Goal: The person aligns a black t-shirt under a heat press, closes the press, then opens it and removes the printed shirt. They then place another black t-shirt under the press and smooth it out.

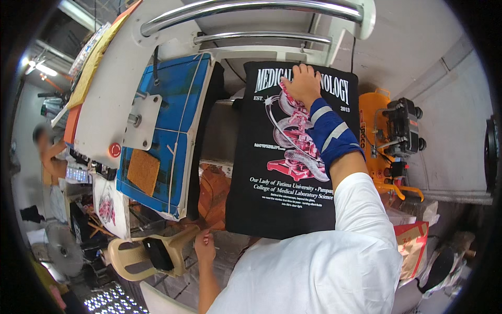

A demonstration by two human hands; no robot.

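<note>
A black T-shirt (246, 209) lies spread face up on a platen in the middle, with white lettering and a pink-and-white printed graphic. My right hand (306, 83) rests on its upper print, fingers apart and slightly bent; a blue wrap with pale stripes covers that wrist and forearm. My left hand (205, 243) hangs low, just below the shirt's left side, beside a beige plastic chair (130, 254). Its fingers are curled, and what they hold, if anything, is hidden. Left of the shirt sits a heat press with a blue upper plate (172, 104) and a cork square (143, 172).
Chrome rails (251, 13) cross above. An orange compressor (371, 152) with a black motor stands right, near a paper bag (410, 248). At far left are another person (52, 162), a fan (63, 248) and a white printed piece of fabric (107, 206) below the press.
</note>
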